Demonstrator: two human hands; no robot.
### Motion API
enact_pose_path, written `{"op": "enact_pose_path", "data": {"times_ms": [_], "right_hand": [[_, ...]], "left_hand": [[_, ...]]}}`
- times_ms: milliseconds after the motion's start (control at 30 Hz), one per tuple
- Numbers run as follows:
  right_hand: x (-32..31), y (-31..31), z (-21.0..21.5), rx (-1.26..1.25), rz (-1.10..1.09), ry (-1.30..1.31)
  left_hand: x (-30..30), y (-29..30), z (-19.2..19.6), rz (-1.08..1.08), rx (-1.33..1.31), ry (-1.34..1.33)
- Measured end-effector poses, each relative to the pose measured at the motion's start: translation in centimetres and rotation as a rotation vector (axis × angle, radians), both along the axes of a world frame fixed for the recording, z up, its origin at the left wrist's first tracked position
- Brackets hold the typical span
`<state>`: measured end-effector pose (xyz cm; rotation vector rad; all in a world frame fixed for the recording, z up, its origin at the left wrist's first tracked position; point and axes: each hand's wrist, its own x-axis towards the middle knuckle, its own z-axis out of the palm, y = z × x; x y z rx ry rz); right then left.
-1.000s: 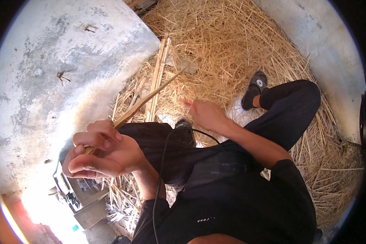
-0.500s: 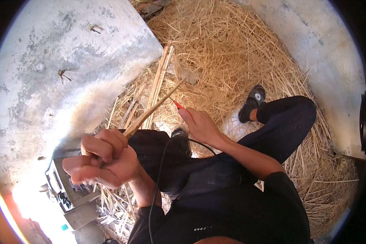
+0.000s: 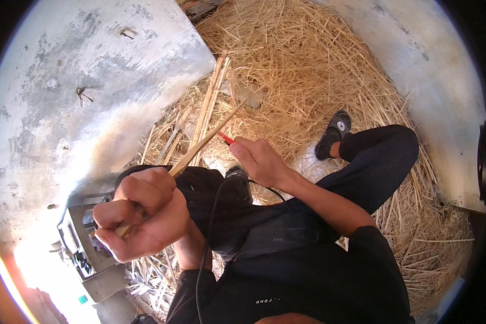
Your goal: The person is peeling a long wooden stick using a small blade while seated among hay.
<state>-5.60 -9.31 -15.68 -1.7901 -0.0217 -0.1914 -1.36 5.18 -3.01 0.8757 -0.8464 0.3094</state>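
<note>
A tapered pale wooden stick (image 3: 198,146) rises from my left hand (image 3: 154,208), whose fingers are wrapped round its thick end. Its narrow tip points away from me, over the straw. My right hand (image 3: 262,162) is closed round a small tool with a red part (image 3: 225,138) that sticks out past the thumb. The red end lies beside the stick, about halfway along it; whether they touch, I cannot tell. Most of the tool is hidden in my fingers, so its kind does not show.
Straw and shavings (image 3: 308,59) cover the floor. Several long wooden strips (image 3: 210,102) lie beyond the stick. A pale stained wall (image 3: 119,70) stands at left, another (image 3: 416,48) at right. A metal-framed box (image 3: 89,248) sits at lower left. A black cable (image 3: 209,232) crosses my lap.
My left fingers have curled tighter round the stick, and that hand has turned and shifted slightly right. My right hand has brought the red tool a little left, towards the stick.
</note>
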Motion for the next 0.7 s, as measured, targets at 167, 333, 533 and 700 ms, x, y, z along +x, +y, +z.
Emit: {"op": "enact_pose_path", "data": {"times_ms": [167, 333, 533, 700], "right_hand": [[2.0, -1.5, -5.1, -0.199, -0.146, 0.33], [0.2, -0.3, -0.3, -0.006, 0.027, 0.105], [1.9, -1.9, -5.9, -0.217, -0.14, 0.391], [-0.1, -0.9, -0.6, -0.102, 0.002, 0.126]], "left_hand": [[0.2, 0.6, 0.0, -0.059, 0.055, -0.023], [0.1, -0.2, -0.3, 0.087, 0.034, -0.102], [0.3, 1.2, -0.7, 0.142, 0.003, 0.002], [0.5, -0.3, -0.3, 0.188, 0.066, -0.105]]}}
